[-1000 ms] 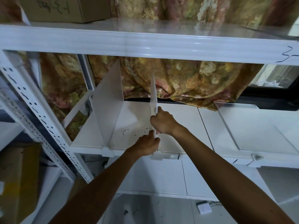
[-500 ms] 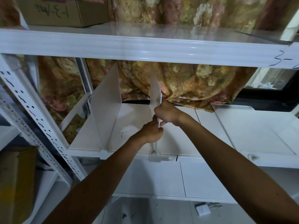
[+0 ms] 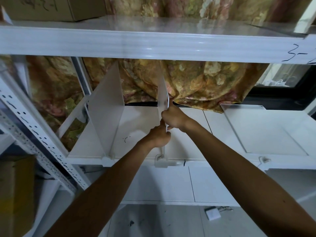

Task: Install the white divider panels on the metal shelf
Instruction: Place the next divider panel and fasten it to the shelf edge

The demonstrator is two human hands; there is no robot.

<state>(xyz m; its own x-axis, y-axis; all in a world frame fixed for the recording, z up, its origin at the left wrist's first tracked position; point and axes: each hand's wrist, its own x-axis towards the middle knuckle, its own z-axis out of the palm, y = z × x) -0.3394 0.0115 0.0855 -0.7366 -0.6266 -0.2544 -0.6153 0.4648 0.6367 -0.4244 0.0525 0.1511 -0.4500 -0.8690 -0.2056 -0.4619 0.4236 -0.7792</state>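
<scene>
A handwritten black "3-" marks the right end of the upper shelf beam (image 3: 297, 54). Dark scrawl on the cardboard box (image 3: 56, 7) above is cut off and unreadable; small pen marks dot the lower shelf (image 3: 126, 139).

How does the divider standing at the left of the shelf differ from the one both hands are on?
The left divider stands free, untouched; the middle divider is gripped by the left hand low and the right hand higher. The left divider shows its broad face; the middle divider is seen nearly edge-on. Both are white, upright, and each meets a clip at the shelf's front rail.
</scene>
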